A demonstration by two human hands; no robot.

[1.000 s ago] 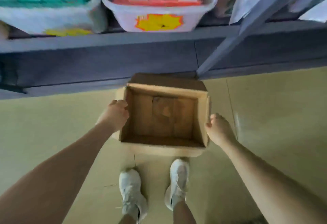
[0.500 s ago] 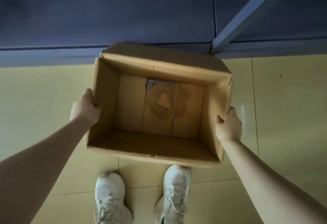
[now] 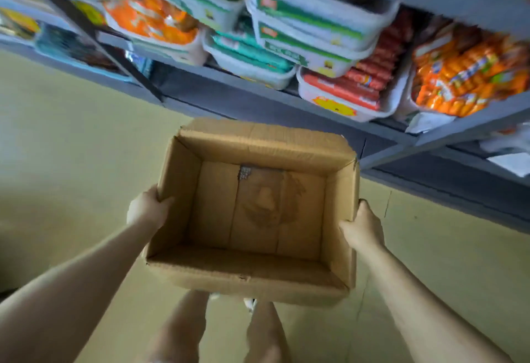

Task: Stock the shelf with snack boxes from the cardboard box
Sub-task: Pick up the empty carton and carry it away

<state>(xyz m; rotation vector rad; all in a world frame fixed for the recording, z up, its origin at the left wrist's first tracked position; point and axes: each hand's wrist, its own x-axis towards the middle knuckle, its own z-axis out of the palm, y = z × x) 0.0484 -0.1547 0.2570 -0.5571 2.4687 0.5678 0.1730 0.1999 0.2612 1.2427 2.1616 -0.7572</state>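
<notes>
Person holds empty cardboard box (image 3: 252, 213) off floor (image 3: 71, 147), below stocked shelf (image 3: 258, 95); left hand (image 3: 147, 209) and right hand (image 3: 362, 226) grip side walls, thumbs hooked over rims. Stocking looks finished: keep box level, carry clear of shelf edge

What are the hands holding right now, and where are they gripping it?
The empty cardboard box: left hand grips its left wall, right hand its right wall.

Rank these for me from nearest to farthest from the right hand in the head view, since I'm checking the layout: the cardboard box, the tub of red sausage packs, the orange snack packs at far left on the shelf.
1. Cardboard box: held by the right hand at its right wall.
2. Tub of red sausage packs: on the shelf, up ahead.
3. Orange snack packs: far left, beyond the box.
</notes>
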